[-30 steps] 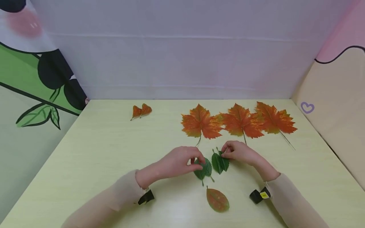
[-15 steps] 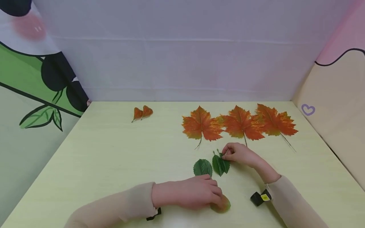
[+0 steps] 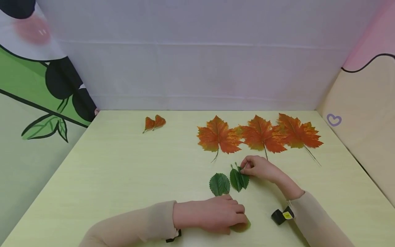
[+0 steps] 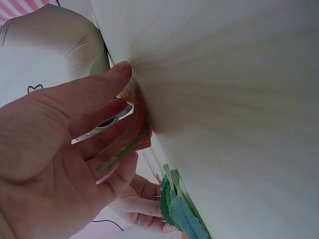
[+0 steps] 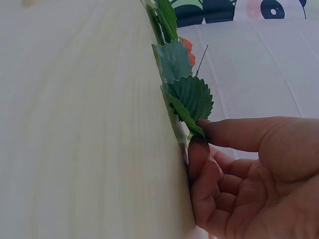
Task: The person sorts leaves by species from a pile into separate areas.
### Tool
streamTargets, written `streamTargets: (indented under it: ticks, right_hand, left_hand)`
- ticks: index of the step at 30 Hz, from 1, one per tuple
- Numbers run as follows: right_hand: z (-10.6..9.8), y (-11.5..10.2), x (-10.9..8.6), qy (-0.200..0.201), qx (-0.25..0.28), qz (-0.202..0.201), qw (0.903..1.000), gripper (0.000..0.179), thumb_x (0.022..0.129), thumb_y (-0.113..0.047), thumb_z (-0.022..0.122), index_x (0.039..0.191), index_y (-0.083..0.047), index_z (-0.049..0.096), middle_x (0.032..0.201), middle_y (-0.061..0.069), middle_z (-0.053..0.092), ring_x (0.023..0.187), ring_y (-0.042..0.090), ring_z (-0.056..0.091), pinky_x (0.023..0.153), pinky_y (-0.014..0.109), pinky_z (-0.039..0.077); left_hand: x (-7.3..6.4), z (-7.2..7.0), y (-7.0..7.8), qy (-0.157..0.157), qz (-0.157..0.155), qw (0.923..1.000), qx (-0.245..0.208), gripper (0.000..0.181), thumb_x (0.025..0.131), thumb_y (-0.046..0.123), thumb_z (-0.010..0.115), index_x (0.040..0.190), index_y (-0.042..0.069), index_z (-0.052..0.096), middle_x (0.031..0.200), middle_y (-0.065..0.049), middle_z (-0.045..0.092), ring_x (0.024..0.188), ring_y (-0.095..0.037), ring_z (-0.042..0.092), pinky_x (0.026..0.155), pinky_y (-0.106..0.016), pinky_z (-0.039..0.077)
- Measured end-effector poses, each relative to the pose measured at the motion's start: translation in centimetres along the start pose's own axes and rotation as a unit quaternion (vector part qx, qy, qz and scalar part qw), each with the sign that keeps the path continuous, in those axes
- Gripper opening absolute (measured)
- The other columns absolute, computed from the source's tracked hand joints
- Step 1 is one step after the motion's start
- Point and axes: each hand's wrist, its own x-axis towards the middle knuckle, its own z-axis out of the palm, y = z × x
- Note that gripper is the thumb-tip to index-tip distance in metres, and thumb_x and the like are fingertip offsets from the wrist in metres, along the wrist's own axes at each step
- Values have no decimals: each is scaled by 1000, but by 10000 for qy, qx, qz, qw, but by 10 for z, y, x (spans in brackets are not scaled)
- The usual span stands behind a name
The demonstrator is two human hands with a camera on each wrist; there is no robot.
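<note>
My left hand (image 3: 211, 213) is low over an orange-green oval leaf (image 3: 241, 227) on the table. In the left wrist view, its thumb and fingers curl round this leaf (image 4: 135, 122), whose stem points toward the palm. My right hand (image 3: 260, 167) pinches a green serrated leaf (image 5: 192, 102) between thumb and forefinger. That leaf overlaps another green leaf (image 3: 236, 180), both with stems pointing away from me. To their left lie overlapping green leaves (image 3: 219, 184), their lower ends hidden behind my left hand.
Three orange maple leaves (image 3: 218, 135) lie in a row at the back right of the pale table (image 3: 123, 164). Two small orange-brown leaves (image 3: 154, 122) sit at the back left. A light cloth wall (image 3: 197, 75) stands behind the table.
My left hand has come from the left green leaves down toward me, onto the orange-green leaf, then slightly to the right. The right hand keeps its pinch in place.
</note>
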Motion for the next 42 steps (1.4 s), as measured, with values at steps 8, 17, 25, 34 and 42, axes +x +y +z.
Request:
streamTargets:
  ticks: [8,17,25,34,42]
  right_hand:
    - [0,1,0,3,35,4,10000,14,84,-12,63,92,-1,59,69,3,58,64,13,50,59,25,40]
    - [0,0,0,-2,11,15,10000,13,84,-12,63,92,-2,59,68,3,58,64,14,50,59,25,40]
    - [0,2,1,-20,70,40,10000,14,83,-12,63,92,-2,59,68,2,58,63,14,50,58,25,40]
    - [0,2,1,-12,100,-13,9999,14,83,-11,64,92,-2,59,67,2,58,63,14,50,57,24,39]
    - [0,1,1,-36,89,10,10000,13,82,-11,64,91,-2,59,68,2,58,63,14,51,58,25,40]
  left_hand:
    - [5,2,-2,-82,-108,9991,-394,41,77,30,72,113,21,54,96,10,50,82,-2,48,75,-12,37]
    - [4,3,-4,-22,-71,9978,-666,30,83,21,65,111,17,54,96,8,49,78,-1,48,73,-9,37]
    - [2,3,-5,190,-10,9981,-581,8,90,18,55,97,20,55,86,11,47,75,-1,46,69,-11,37]
    - [-4,-9,-9,307,-343,9949,-893,9,88,14,55,94,21,57,84,14,54,76,1,49,65,-9,36]
    - [-13,-18,-20,882,-763,9822,-1474,11,90,11,53,83,21,54,70,16,51,61,5,42,55,-8,32]
